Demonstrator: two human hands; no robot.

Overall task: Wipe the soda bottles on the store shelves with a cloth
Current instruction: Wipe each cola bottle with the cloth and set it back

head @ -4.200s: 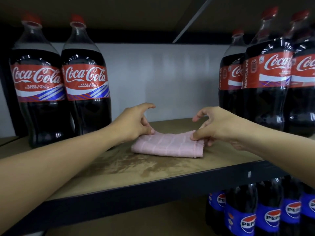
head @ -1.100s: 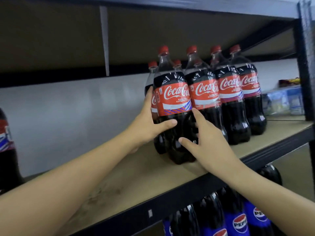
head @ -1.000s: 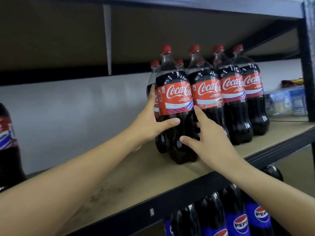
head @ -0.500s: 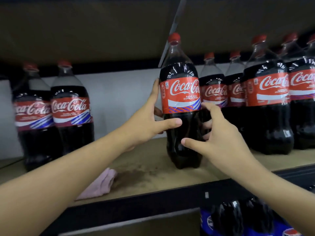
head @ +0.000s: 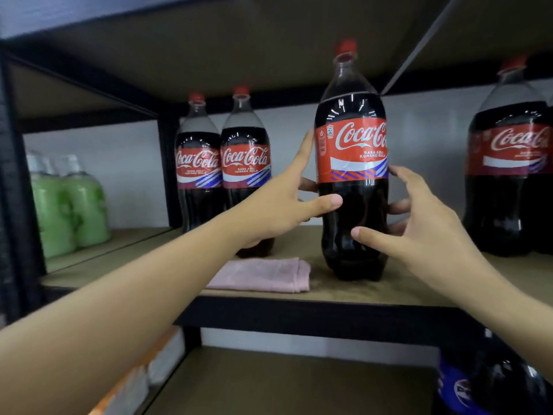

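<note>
Now staging | left hand (head: 278, 202) and right hand (head: 419, 232) curl round upright cola bottle (head: 351, 187) on shelf (head: 299, 319) | folded pink cloth (head: 263, 275) lies just beside its base, untouched | next: likely free one hand, take cloth, wipe.

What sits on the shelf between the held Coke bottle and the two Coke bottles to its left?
The head view shows the folded pink cloth lying there on the shelf board, just left of the held bottle; the left hand crosses above it.

Four Coca-Cola bottles (head: 351, 163), one pink cloth (head: 263, 275), two green bottles (head: 70, 202).
</note>
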